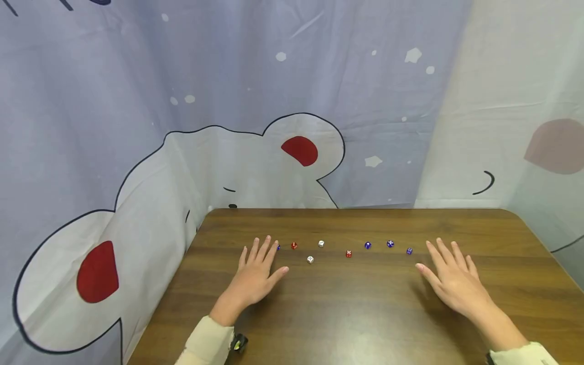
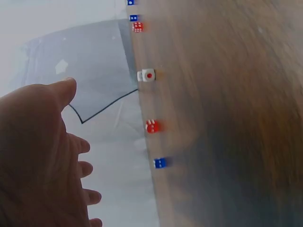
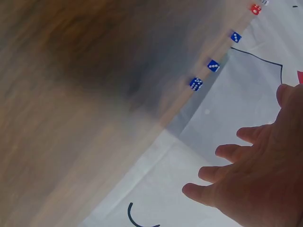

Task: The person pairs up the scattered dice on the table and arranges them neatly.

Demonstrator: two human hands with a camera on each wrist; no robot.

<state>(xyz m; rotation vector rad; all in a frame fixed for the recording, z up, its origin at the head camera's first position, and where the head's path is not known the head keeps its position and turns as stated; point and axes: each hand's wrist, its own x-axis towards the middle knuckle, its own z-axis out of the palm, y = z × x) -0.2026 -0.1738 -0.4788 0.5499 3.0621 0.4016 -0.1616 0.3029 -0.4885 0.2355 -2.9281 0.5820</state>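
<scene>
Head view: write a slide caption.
Left hand and right hand, outspread, flank red, white and blue dice on a brown table.

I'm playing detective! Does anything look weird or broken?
Nothing stands out: the dice sit in a loose, uneven row on the table, none visibly damaged. In the head view, the left hand partly hides one blue die.

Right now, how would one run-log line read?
left grip: holds nothing | right grip: holds nothing | red, white, blue dice: on wooden table
</scene>
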